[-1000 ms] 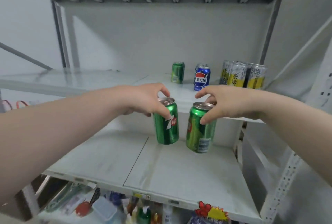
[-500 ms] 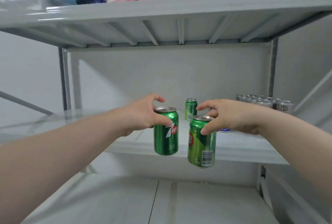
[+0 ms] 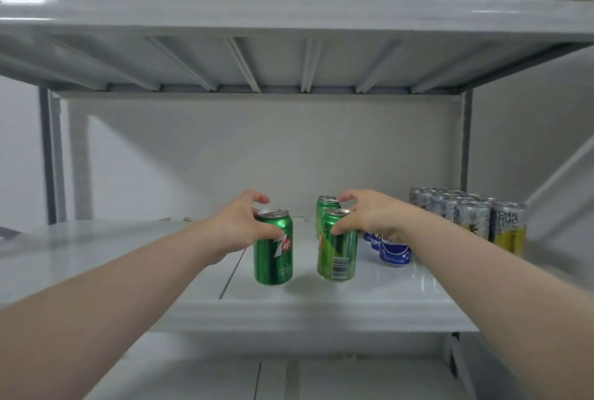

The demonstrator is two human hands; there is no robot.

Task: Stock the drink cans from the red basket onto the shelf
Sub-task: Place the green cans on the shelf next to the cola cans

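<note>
Bringing Two Green Cans Onto the Shelf

You are holding a can in each hand. Your left grip (image 3: pixel 239 226) is curling round the top of the 7up can (image 3: pixel 273 248), and your right grip (image 3: pixel 369 216) is pinching the rim of the second green can (image 3: pixel 337 250), which is tilting slightly. Half a second ago both cans were hanging in front of the shelf (image 3: pixel 128 255), below its front lip; now they are sitting over the board, just behind that lip. You cannot tell whether they are touching it. A third green can (image 3: pixel 324 203) is standing right behind the second one, and blue cans (image 3: pixel 393 248) are crowding just beside it under your right wrist. Bare board is stretching away to the left, and the upper shelf (image 3: pixel 289 14) is sitting well above.
</note>
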